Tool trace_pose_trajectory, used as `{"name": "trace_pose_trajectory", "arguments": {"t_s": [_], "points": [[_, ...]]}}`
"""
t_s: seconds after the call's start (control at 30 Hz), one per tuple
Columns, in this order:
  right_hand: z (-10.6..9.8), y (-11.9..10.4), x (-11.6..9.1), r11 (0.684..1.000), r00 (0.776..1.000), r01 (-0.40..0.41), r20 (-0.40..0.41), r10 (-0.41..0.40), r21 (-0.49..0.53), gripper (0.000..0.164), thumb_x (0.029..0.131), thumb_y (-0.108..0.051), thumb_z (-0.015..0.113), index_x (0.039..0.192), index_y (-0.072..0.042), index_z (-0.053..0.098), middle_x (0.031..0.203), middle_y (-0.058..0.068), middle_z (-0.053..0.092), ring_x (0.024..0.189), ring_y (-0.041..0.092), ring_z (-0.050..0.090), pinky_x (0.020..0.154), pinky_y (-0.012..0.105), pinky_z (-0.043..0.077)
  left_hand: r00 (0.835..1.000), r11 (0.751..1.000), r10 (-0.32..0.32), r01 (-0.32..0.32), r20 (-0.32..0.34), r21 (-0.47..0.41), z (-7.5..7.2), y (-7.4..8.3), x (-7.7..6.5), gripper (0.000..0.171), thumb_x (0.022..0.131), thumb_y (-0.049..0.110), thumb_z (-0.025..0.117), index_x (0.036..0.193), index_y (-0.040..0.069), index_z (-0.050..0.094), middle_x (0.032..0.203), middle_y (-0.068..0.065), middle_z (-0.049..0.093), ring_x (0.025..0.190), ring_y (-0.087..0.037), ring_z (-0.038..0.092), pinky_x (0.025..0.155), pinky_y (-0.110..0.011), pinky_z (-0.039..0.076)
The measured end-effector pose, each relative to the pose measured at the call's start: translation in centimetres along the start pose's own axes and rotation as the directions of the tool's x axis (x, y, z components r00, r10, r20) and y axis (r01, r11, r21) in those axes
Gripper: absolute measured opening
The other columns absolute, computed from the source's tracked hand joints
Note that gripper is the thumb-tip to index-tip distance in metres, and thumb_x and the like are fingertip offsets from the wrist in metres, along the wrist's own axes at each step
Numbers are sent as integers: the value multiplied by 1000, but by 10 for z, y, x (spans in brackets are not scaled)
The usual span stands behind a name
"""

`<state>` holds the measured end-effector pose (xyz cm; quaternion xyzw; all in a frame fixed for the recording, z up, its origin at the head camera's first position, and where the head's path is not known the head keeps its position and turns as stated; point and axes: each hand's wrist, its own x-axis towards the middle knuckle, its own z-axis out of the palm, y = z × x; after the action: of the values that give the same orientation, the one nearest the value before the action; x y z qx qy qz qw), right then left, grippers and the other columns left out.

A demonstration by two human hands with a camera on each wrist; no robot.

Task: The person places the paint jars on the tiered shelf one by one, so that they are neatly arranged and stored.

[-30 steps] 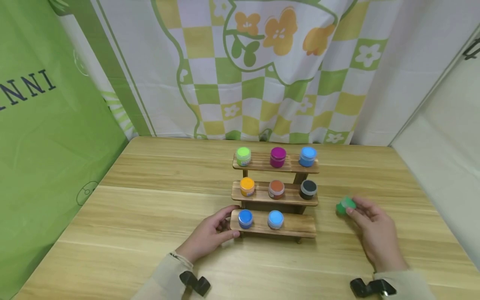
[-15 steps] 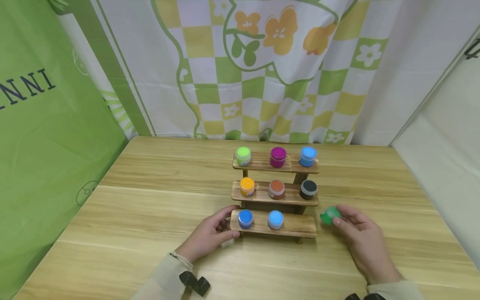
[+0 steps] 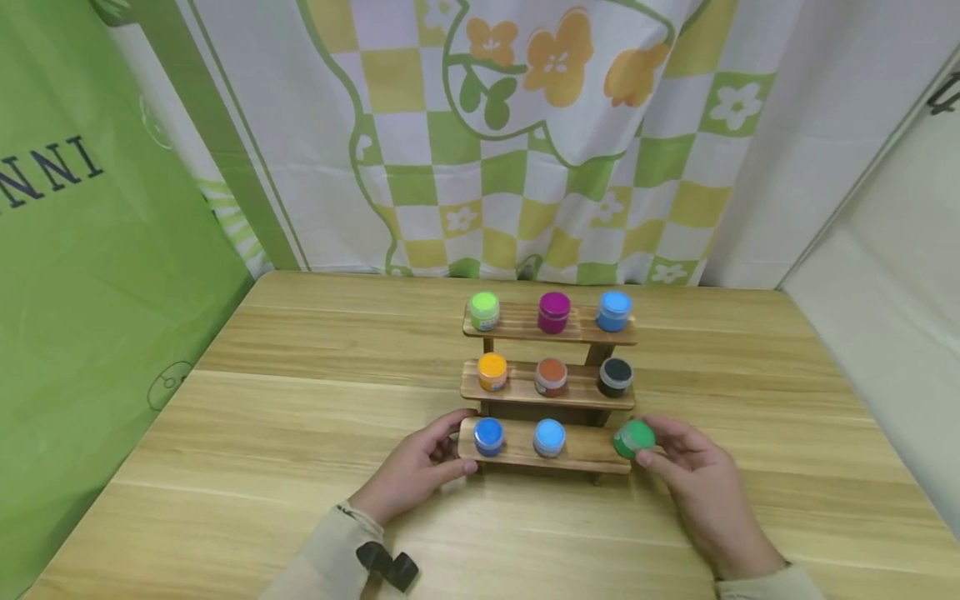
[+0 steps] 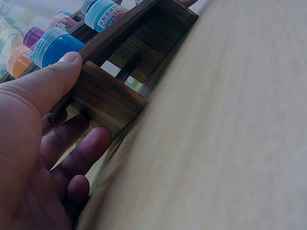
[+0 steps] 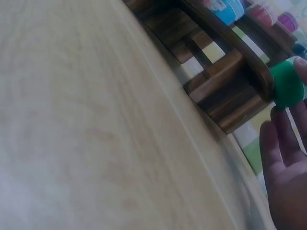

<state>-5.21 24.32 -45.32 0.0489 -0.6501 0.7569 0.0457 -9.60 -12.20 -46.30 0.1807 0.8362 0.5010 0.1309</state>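
A three-tier wooden display stand (image 3: 585,450) carries small paint jars. My left hand (image 3: 420,465) grips the left end of its lowest tier, thumb at the front edge beside the dark blue jar (image 3: 489,437). In the left wrist view the thumb (image 4: 67,67) lies along the tier's edge, fingers around the end. My right hand (image 3: 697,479) pinches a green paint jar (image 3: 634,438) between thumb and fingers, tilted over the lowest tier's right end. In the right wrist view the green jar (image 5: 287,85) is right at the tier's end. A light blue jar (image 3: 550,438) stands mid-tier.
Orange (image 3: 492,372), brown (image 3: 551,377) and black (image 3: 616,377) jars stand on the middle tier. Light green (image 3: 484,311), purple (image 3: 554,312) and blue (image 3: 614,311) jars line the top one. A patterned curtain (image 3: 420,183) hangs behind the wooden table (image 3: 330,333).
My right hand has carried the green jar leftward from beside the stand to the lowest tier's right end. The left hand keeps its grip on the stand.
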Motion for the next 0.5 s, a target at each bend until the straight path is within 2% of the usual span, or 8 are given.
{"name": "trace_pose_trajectory", "arguments": {"t_s": [0.27, 0.5], "points": [[10, 1, 1, 986, 999, -28, 16, 31, -167, 41, 89, 6, 70, 128, 8, 59, 118, -5, 70, 98, 12, 68, 85, 26, 55, 1000, 1000, 12, -12, -1, 1, 0, 0, 0, 70, 91, 35, 75, 152, 19, 44, 102, 3, 63, 89, -16, 59, 74, -29, 53], [12, 3, 1, 981, 998, -56, 7, 58, -184, 42, 88, 4, 72, 129, 6, 60, 119, -8, 70, 99, 12, 68, 86, 25, 55, 1000, 1000, 12, -12, -1, 5, 0, 0, 1, 70, 91, 35, 75, 152, 19, 44, 104, 3, 63, 90, -16, 59, 75, -29, 53]]}}
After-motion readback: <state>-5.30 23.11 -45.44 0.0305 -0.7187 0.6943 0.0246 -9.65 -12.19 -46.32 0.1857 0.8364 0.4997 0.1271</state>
